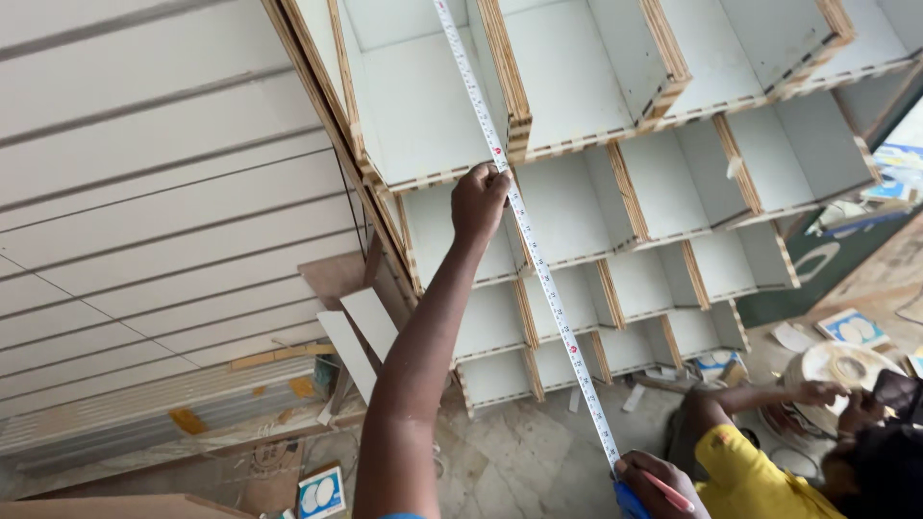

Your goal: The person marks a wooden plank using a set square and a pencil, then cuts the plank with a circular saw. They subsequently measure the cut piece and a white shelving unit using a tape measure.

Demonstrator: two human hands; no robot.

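A white tape measure blade (538,264) runs diagonally down the front of a white plywood-edged shelf unit (663,115) with several open cubbies. My left hand (479,202) is stretched out and pinches the blade against a shelf edge. Near the bottom of the view, my right hand (652,481) grips the blue tape measure case (630,502) where the blade ends, with a red pencil (668,492) held between its fingers.
Another person in a yellow shirt (745,476) crouches at the lower right, a hand (819,392) by a round roll on the floor. White grooved wall panels (144,192) fill the left. Board offcuts (356,336), small boxes (320,492) and scraps lie on the floor.
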